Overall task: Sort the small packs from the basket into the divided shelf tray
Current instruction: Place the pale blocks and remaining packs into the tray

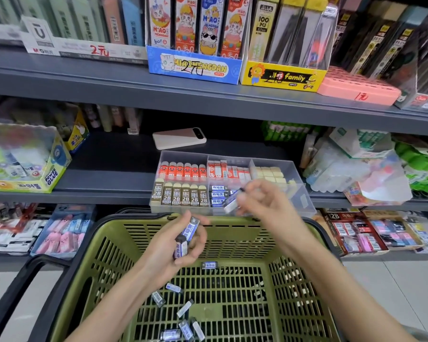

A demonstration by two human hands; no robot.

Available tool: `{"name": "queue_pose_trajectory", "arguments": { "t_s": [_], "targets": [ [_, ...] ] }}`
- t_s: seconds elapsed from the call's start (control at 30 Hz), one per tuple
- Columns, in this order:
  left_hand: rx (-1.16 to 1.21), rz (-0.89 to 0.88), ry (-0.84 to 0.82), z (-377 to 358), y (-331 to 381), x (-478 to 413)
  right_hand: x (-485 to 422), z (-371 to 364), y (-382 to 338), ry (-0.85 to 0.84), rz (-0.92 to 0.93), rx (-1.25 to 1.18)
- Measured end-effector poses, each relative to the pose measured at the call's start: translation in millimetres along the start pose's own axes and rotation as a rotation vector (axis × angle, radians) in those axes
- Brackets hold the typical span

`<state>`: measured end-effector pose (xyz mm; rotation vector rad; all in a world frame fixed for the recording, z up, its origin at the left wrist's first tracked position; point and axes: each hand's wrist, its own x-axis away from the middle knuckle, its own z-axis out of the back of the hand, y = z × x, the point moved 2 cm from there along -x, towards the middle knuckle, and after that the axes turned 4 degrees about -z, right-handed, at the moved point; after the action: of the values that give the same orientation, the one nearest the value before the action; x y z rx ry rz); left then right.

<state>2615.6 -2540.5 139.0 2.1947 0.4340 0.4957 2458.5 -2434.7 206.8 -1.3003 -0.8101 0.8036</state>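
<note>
Right hand (pixel 260 199) pinched a blue pack (pixel 232 199) over the tray (pixel 304 202), left hand (pixel 173 245) gripped spares; probably best laid flat alongside the blue row (pixel 219 195).

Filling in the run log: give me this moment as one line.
stage: sorting | right hand: holds blue pack at divided tray | left hand: holds two blue packs | basket: loose packs inside

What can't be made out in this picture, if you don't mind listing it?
Head view:
Pack in right hand: motion-blurred, print unreadable.
Tray front-right compartment: hidden behind that hand.
Basket packs: lowest ones cut by bottom edge, count unsure.
Packs in left hand: fingers cover them partly.
</note>
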Motion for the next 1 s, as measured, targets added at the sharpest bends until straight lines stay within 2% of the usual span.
{"name": "queue_pose_trajectory", "arguments": {
  "t_s": [0.07, 0.13, 0.3, 0.37, 0.43, 0.53, 0.6, 0.67, 0.73, 0.87, 1.0],
  "targets": [
    [0.008, 0.001, -0.003, 0.6, -1.6, -0.8, -15.8, 24.6, -6.9, 0.140, 0.002, 0.170],
    [0.009, 0.007, -0.010, 0.6, -2.2, -1.6, -33.6, 36.5, -8.1, 0.166, 0.007, 0.457],
    [-0.063, -0.004, -0.027, 3.4, -2.4, -1.4, -66.9, 31.3, 1.6, -0.056, -0.027, 1.130],
    [-0.077, -0.020, -0.026, 5.0, -2.2, -1.7, -73.8, 28.4, 4.1, -0.091, -0.040, 1.276],
    [-0.084, -0.038, -0.029, 6.1, -1.8, -2.2, -75.9, 26.9, 6.6, -0.140, -0.034, 1.282],
    [-0.093, -0.066, -0.034, 7.6, -1.0, -2.7, -73.9, 28.2, 8.7, -0.250, -0.070, 1.111],
    [-0.105, -0.077, -0.030, 7.7, 0.2, -2.5, -72.2, 32.8, 9.6, -0.180, -0.004, 1.192],
    [-0.107, -0.085, 0.000, 7.5, 1.2, -2.6, -67.7, 39.2, 9.2, 0.001, 0.129, 1.426],
    [-0.123, -0.087, 0.030, 7.9, 1.5, -2.6, -59.4, 41.5, 10.5, 0.092, 0.214, 1.526],
    [-0.155, -0.119, 0.021, 6.7, 0.9, -2.5, -50.2, 32.5, 20.9, -0.009, 0.186, 1.495],
    [-0.132, -0.134, 0.011, 6.8, 1.1, -2.4, -48.2, 29.2, 21.5, 0.018, 0.139, 1.512]
  ]
}}
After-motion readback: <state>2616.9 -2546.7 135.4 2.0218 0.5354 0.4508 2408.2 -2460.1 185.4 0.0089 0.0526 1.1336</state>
